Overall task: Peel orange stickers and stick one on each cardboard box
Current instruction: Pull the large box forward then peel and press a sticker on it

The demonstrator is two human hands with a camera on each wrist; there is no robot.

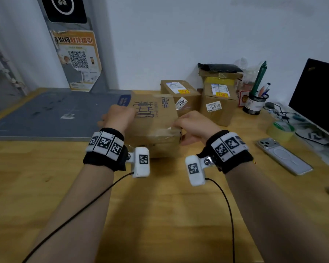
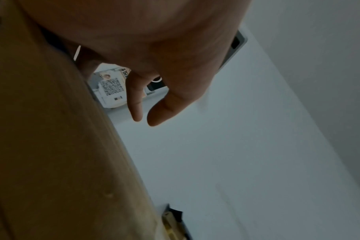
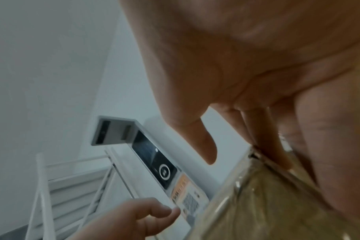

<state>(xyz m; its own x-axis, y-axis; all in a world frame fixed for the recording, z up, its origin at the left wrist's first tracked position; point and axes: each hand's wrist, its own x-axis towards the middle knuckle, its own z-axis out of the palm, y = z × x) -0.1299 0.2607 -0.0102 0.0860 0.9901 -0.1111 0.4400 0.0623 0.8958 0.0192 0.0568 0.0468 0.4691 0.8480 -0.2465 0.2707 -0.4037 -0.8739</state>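
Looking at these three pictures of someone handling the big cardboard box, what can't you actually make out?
- Head view: the left hand hides its own fingers and how they hold the big cardboard box.
- Head view: the right hand covers the box corner, so a sticker there cannot be told.
- Wrist views: dim and blurred; box surface unreadable.
- Head view: small print on the rear boxes' labels is too small.

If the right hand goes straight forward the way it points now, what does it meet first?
Probably the box with the 9466 label, just behind the big box that the right hand holds; depth is unclear.
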